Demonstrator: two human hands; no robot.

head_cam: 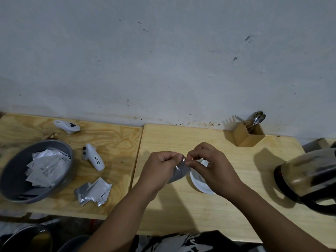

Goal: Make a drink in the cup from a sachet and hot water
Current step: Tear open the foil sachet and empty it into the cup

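A silver sachet (177, 173) hangs between both hands, just left of and above the white cup (200, 184) on the light wooden table (181, 211). My left hand (160, 170) pinches the sachet's top left corner. My right hand (211, 166) pinches its top edge from the right, fingertips almost touching the left ones. My right hand and wrist cover much of the cup. A dark glass kettle (311, 177) stands at the right edge, its handle toward me.
A grey bowl (11, 179) with several silver sachets sits at left, loose sachets (94, 191) beside it. Two white controllers (93, 157) (66, 126) lie on the left board. A wooden holder (249, 135) with spoons and forks stands by the wall.
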